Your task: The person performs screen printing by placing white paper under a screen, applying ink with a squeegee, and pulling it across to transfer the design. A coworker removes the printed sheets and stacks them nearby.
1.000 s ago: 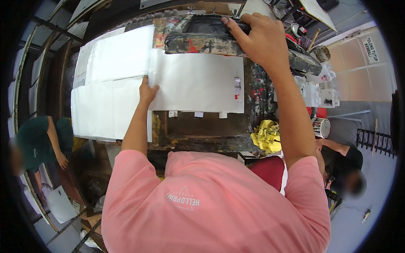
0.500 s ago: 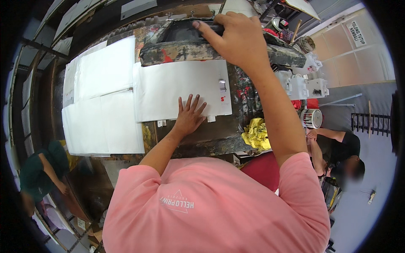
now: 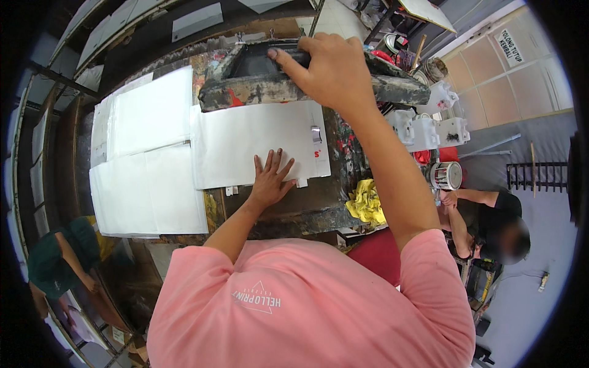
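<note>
My left hand (image 3: 269, 184) lies flat with its fingers spread on a white paper sheet (image 3: 224, 147) at the middle of the worktable. Beyond the sheet's far edge, my right hand (image 3: 337, 70) grips the near bar of a paint-stained screen printing frame (image 3: 261, 95). Its thumb lies over the bar; the far fingertips are partly hidden. The frame's dark mesh (image 3: 261, 61) shows left of that hand. On the sheet's right part are a small metallic-looking piece (image 3: 316, 134) and a bit of red print. Small white tabs (image 3: 231, 191) stick out along the near edge.
White sheets (image 3: 150, 113) lie in stacks at the left. A crumpled yellow cloth (image 3: 366, 202) rests near the table's right edge. White containers (image 3: 423, 132) and a paint can (image 3: 446, 176) stand further right. One person (image 3: 500, 224) is at right, another (image 3: 61, 264) at left.
The whole view has shifted slightly, so the table sits a little lower in the picture. Both hands keep their places on the sheet and the screen printing frame.
</note>
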`<state>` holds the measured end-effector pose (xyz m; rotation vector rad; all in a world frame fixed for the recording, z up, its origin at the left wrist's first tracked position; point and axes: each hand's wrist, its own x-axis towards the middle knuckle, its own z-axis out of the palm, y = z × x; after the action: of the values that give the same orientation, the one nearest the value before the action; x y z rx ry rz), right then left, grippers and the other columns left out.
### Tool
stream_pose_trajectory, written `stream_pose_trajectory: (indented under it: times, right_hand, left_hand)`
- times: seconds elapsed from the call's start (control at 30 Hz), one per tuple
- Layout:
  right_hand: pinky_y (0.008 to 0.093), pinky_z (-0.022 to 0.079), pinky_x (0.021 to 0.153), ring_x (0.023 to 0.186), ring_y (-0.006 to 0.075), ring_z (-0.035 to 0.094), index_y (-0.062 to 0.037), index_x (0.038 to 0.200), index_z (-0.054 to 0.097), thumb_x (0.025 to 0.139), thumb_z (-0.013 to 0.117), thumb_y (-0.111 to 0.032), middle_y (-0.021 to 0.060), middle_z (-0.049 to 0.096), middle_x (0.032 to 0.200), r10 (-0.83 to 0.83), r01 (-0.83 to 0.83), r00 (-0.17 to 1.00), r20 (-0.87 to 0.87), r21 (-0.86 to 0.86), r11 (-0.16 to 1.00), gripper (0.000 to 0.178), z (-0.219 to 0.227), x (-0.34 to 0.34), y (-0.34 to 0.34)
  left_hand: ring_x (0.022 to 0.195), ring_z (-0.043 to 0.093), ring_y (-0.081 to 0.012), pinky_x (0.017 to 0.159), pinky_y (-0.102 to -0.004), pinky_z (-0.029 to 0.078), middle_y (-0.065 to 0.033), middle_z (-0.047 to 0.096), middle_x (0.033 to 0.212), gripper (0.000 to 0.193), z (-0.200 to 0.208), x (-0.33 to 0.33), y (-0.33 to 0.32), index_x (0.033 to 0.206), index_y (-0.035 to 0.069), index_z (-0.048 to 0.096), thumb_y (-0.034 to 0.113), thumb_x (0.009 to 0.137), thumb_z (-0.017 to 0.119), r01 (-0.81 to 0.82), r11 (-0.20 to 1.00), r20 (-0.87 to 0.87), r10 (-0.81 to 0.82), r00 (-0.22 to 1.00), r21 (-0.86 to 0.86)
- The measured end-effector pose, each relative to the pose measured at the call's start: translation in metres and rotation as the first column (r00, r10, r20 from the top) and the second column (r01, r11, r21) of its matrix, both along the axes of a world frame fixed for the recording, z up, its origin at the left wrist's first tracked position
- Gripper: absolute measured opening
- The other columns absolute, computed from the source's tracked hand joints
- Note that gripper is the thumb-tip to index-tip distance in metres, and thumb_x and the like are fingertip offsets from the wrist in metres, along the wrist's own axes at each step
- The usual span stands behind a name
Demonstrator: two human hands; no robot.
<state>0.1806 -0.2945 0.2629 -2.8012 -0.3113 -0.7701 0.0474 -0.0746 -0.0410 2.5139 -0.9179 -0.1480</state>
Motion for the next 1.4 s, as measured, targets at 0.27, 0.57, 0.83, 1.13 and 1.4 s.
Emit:
stream_pose_trajectory:
  times: [0.27, 0.57, 0.83, 1.13, 1.4]
  right_hand:
    - [0.0518, 0.048, 0.094, 0.116, 0.0387, 0.06, -0.0025, 0.129, 0.065, 0.094, 0.072, -0.048, 0.0194, 0.066, 0.117, 0.076, -0.091, 0.916, -0.393, -0.018, 0.996, 0.058, -0.076, -0.067, 0.0]
    - [0.0514, 0.044, 0.108, 0.127, 0.0348, 0.061, -0.0087, 0.125, 0.074, 0.079, 0.071, -0.003, 0.0108, 0.072, 0.13, 0.173, -0.121, 0.902, -0.395, 0.153, 0.981, 0.047, -0.214, 0.022, -0.025]
    - [0.0593, 0.038, 0.114, 0.129, 0.0297, 0.064, -0.0145, 0.134, 0.07, 0.088, 0.071, -0.008, 0.0082, 0.073, 0.13, -0.019, -0.024, 0.883, -0.469, -0.086, 0.996, 0.047, -0.261, 0.199, -0.025]
    - [0.062, 0.04, 0.109, 0.121, 0.0296, 0.066, -0.0165, 0.133, 0.067, 0.09, 0.072, -0.018, 0.0062, 0.072, 0.123, -0.034, -0.059, 0.86, -0.509, -0.165, 0.985, 0.043, -0.263, 0.177, -0.021]
    - [0.0548, 0.042, 0.102, 0.117, 0.0293, 0.066, -0.0145, 0.13, 0.066, 0.085, 0.074, -0.017, 0.0057, 0.07, 0.12, 0.074, -0.134, 0.864, -0.499, -0.086, 0.987, 0.046, -0.229, -0.005, -0.008]
  left_hand:
    - [0.144, 0.053, -0.0384, 0.124, -0.0511, 0.042, -0.0263, 0.05, 0.154, 0.11, 0.183, 0.004, 0.04, 0.161, -0.005, 0.028, 0.081, 0.098, 0.052, -0.902, -0.194, -0.634, -0.655, 0.411, -0.385]
    - [0.136, 0.061, -0.0344, 0.119, -0.0486, 0.048, -0.0232, 0.06, 0.142, 0.103, 0.055, -0.033, 0.064, 0.157, -0.004, 0.035, 0.082, 0.101, 0.043, -0.984, 0.141, -0.912, -0.408, 0.04, -0.106]
    - [0.141, 0.058, -0.0371, 0.125, -0.0557, 0.043, -0.0215, 0.061, 0.147, 0.069, 0.036, -0.048, 0.08, 0.153, 0.001, 0.046, 0.058, 0.115, 0.036, -0.973, 0.144, -0.829, -0.555, 0.071, -0.18]
    - [0.142, 0.058, -0.0371, 0.125, -0.0573, 0.042, -0.0229, 0.061, 0.147, 0.065, 0.028, -0.057, 0.081, 0.153, -0.001, 0.041, 0.053, 0.117, 0.036, -0.921, 0.125, -0.794, -0.558, 0.242, -0.368]
    - [0.14, 0.059, -0.0377, 0.123, -0.0523, 0.045, -0.0256, 0.061, 0.147, 0.08, 0.053, -0.042, 0.068, 0.154, -0.004, 0.042, 0.063, 0.114, 0.034, -0.923, 0.185, -0.873, -0.428, 0.232, -0.336]
